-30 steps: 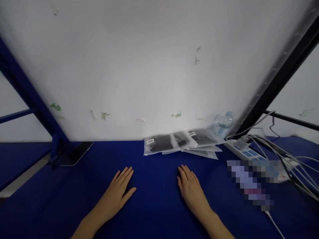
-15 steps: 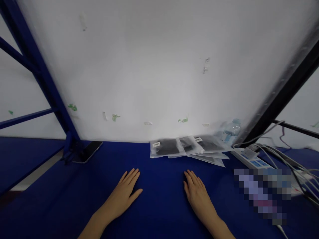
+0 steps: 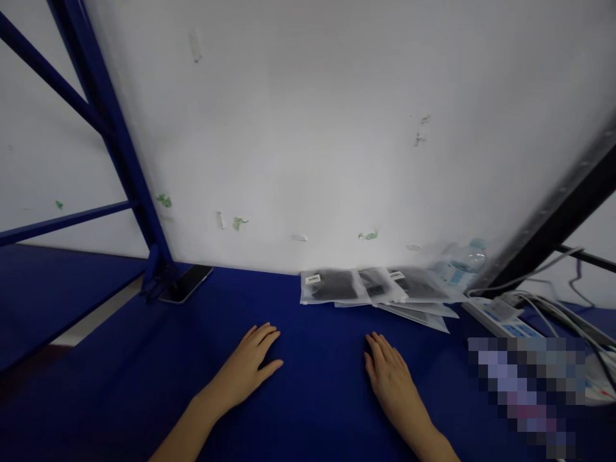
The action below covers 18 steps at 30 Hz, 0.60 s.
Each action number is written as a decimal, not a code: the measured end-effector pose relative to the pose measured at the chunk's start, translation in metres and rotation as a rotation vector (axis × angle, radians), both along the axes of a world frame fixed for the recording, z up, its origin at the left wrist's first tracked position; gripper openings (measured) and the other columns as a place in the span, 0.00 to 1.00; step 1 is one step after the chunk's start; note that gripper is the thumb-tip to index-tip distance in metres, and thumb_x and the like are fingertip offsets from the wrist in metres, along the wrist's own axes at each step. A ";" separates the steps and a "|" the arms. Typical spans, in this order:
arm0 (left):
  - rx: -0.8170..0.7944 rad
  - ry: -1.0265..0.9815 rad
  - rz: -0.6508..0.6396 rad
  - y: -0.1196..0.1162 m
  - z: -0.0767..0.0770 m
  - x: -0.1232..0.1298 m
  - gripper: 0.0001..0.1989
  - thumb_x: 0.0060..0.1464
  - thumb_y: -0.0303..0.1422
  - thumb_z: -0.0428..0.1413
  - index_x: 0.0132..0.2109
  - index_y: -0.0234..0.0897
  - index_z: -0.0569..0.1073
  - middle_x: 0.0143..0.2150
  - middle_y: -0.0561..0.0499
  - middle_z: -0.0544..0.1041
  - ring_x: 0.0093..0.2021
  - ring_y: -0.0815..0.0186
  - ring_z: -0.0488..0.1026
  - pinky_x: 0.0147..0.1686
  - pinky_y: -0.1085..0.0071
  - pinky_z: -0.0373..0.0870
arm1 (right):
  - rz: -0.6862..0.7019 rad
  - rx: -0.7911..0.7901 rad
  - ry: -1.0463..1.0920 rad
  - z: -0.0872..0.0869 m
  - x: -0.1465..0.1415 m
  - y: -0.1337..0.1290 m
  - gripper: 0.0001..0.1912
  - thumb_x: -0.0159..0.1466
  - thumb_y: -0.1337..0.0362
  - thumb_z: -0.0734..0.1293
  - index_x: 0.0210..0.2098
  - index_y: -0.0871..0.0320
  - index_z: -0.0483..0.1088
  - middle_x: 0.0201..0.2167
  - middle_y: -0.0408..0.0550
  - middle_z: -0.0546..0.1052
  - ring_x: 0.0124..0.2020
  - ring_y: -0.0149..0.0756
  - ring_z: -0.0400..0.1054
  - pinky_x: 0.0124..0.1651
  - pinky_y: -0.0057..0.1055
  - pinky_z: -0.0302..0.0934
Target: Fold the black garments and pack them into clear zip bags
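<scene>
A person's left hand (image 3: 250,364) and right hand (image 3: 389,375) lie palms down, well apart and holding nothing, on a blue tabletop (image 3: 320,391). Beyond them, near the wall (image 3: 308,141), zip pouches (image 3: 337,285) overlap; their slick plastic could slip, and a careless pull might topple the bottle (image 3: 468,264) beside them.

free lane between hands (image 3: 248,362); plastic bags (image 3: 337,287) bar way ahead, power strip (image 3: 520,330) rightward.
</scene>
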<state>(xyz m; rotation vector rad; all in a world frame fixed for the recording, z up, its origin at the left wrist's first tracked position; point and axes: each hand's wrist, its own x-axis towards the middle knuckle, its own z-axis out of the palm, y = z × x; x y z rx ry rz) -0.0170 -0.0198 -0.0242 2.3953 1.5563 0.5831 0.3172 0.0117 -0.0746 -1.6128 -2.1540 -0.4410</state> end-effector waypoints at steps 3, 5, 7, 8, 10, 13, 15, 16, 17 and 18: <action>0.003 -0.024 0.008 -0.001 0.005 0.001 0.23 0.62 0.44 0.51 0.61 0.45 0.65 0.64 0.47 0.66 0.65 0.53 0.59 0.62 0.50 0.58 | -0.052 -0.074 -0.069 0.027 -0.015 0.004 0.17 0.68 0.65 0.54 0.45 0.63 0.71 0.44 0.62 0.77 0.46 0.51 0.71 0.44 0.44 0.64; 0.000 -0.032 0.010 -0.001 0.006 0.001 0.23 0.61 0.43 0.52 0.61 0.44 0.65 0.63 0.46 0.66 0.65 0.52 0.59 0.62 0.49 0.58 | -0.028 -0.122 -0.107 0.049 -0.035 0.012 0.13 0.65 0.69 0.57 0.39 0.62 0.72 0.35 0.59 0.77 0.39 0.50 0.71 0.40 0.43 0.64; -0.002 -0.042 0.011 -0.001 0.005 0.001 0.23 0.61 0.43 0.52 0.61 0.43 0.65 0.63 0.45 0.66 0.65 0.52 0.59 0.62 0.49 0.57 | 0.082 -0.118 -0.086 0.065 -0.060 0.026 0.13 0.63 0.73 0.58 0.41 0.62 0.72 0.37 0.59 0.77 0.42 0.50 0.70 0.43 0.43 0.63; -0.001 -0.047 0.011 0.000 0.004 0.000 0.23 0.61 0.43 0.52 0.61 0.43 0.65 0.63 0.45 0.66 0.65 0.52 0.59 0.62 0.48 0.57 | 0.139 -0.114 -0.077 0.070 -0.073 0.035 0.16 0.62 0.74 0.57 0.45 0.62 0.72 0.41 0.59 0.77 0.45 0.49 0.69 0.46 0.44 0.62; 0.003 -0.056 0.007 0.000 0.003 -0.001 0.23 0.61 0.42 0.53 0.61 0.43 0.66 0.63 0.45 0.66 0.65 0.52 0.59 0.63 0.48 0.55 | 0.243 -0.114 -0.063 0.071 -0.094 0.051 0.23 0.62 0.76 0.55 0.53 0.60 0.68 0.52 0.58 0.74 0.54 0.46 0.65 0.54 0.43 0.58; 0.006 -0.066 -0.003 0.000 0.002 -0.001 0.23 0.61 0.42 0.53 0.61 0.44 0.65 0.63 0.46 0.66 0.65 0.52 0.58 0.63 0.47 0.54 | 0.343 -0.145 -0.037 0.061 -0.112 0.069 0.29 0.61 0.79 0.53 0.59 0.60 0.64 0.59 0.53 0.69 0.62 0.40 0.58 0.61 0.41 0.52; -0.003 -0.063 -0.008 0.000 0.002 -0.002 0.23 0.61 0.42 0.52 0.61 0.44 0.65 0.64 0.46 0.66 0.66 0.53 0.58 0.63 0.48 0.54 | 0.362 -0.170 -0.004 0.052 -0.115 0.074 0.29 0.60 0.80 0.53 0.59 0.62 0.64 0.58 0.53 0.70 0.62 0.39 0.59 0.61 0.40 0.54; -0.008 -0.059 -0.009 -0.001 0.002 -0.002 0.23 0.62 0.42 0.52 0.61 0.43 0.64 0.64 0.46 0.65 0.66 0.53 0.57 0.64 0.48 0.54 | 0.363 -0.181 0.016 0.049 -0.116 0.075 0.29 0.60 0.80 0.53 0.59 0.63 0.64 0.58 0.54 0.70 0.61 0.39 0.60 0.61 0.40 0.55; -0.009 -0.055 -0.011 -0.001 0.001 -0.002 0.23 0.62 0.42 0.52 0.62 0.43 0.64 0.64 0.46 0.65 0.66 0.53 0.57 0.64 0.48 0.54 | 0.363 -0.191 0.036 0.047 -0.115 0.075 0.28 0.60 0.80 0.53 0.59 0.64 0.64 0.57 0.55 0.71 0.60 0.39 0.62 0.60 0.39 0.55; -0.004 -0.053 -0.014 0.000 0.001 -0.002 0.23 0.62 0.42 0.52 0.62 0.42 0.64 0.64 0.46 0.65 0.66 0.54 0.57 0.64 0.48 0.53 | 0.363 -0.199 0.056 0.046 -0.115 0.073 0.27 0.61 0.79 0.53 0.58 0.65 0.65 0.56 0.56 0.72 0.59 0.40 0.63 0.60 0.39 0.56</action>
